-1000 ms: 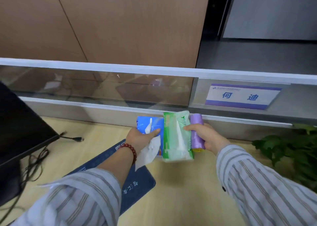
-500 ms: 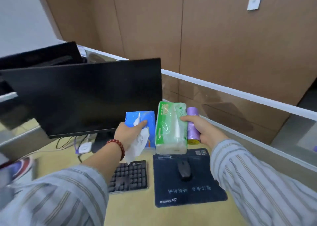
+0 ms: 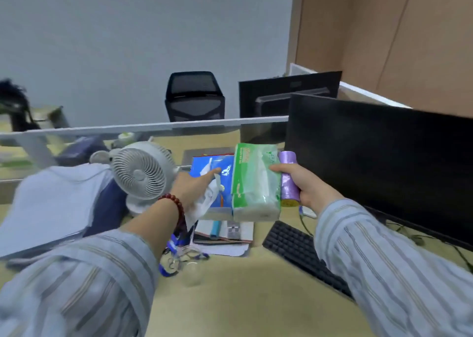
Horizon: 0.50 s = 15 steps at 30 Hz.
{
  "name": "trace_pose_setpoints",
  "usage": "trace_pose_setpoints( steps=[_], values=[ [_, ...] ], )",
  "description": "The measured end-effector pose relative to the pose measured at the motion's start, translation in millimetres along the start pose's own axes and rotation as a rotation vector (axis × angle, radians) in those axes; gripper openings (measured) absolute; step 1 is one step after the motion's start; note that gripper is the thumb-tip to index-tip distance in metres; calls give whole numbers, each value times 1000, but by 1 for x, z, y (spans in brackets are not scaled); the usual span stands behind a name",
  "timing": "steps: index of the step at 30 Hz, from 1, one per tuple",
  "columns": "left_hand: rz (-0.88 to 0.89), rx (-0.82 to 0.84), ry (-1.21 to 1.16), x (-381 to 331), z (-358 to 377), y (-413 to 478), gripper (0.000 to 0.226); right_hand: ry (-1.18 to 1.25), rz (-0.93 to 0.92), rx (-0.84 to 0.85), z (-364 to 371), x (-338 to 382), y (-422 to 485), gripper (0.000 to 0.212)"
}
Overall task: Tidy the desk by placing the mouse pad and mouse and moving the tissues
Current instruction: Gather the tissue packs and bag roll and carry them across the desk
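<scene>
Both hands carry a bundle in the air above the desk. My left hand (image 3: pixel 190 188) presses against a blue tissue pack (image 3: pixel 217 185) with a loose white tissue (image 3: pixel 202 206) hanging from it. Next to it is a green tissue pack (image 3: pixel 256 183), squeezed between the blue pack and a purple roll (image 3: pixel 288 178). My right hand (image 3: pixel 305 185) grips the purple roll and the green pack's side. The mouse pad and mouse are out of view.
A white desk fan (image 3: pixel 139 174) stands left of the bundle, with white cloth (image 3: pixel 51 203) beside it. Papers and a blue lanyard (image 3: pixel 220 237) lie below. A black keyboard (image 3: pixel 302 255) and a black monitor (image 3: pixel 384 162) are on the right. A glass divider (image 3: pixel 143 127) runs behind.
The view has swung left from the divider wall, past the monitor, mouse pad and mouse, to the desk's left end. Both hands kept the same hold on the tissue bundle.
</scene>
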<state>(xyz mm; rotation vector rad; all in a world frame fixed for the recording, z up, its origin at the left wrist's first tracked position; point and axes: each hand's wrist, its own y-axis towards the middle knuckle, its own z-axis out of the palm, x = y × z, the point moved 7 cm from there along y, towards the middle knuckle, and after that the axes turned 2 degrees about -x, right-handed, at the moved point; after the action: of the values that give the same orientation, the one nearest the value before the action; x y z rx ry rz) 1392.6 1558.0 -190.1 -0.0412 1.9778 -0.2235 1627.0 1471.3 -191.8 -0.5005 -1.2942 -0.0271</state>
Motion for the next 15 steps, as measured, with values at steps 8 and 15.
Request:
trace_pose_setpoints(
  steps=[8,15],
  values=[
    [-119,-221,-32,74,-163,21,82,-139,97,241,181,-31,46,7],
    [-273,-337,-1,138,-201,35,46,-225,244,356,248,-76,83,2]
  ],
)
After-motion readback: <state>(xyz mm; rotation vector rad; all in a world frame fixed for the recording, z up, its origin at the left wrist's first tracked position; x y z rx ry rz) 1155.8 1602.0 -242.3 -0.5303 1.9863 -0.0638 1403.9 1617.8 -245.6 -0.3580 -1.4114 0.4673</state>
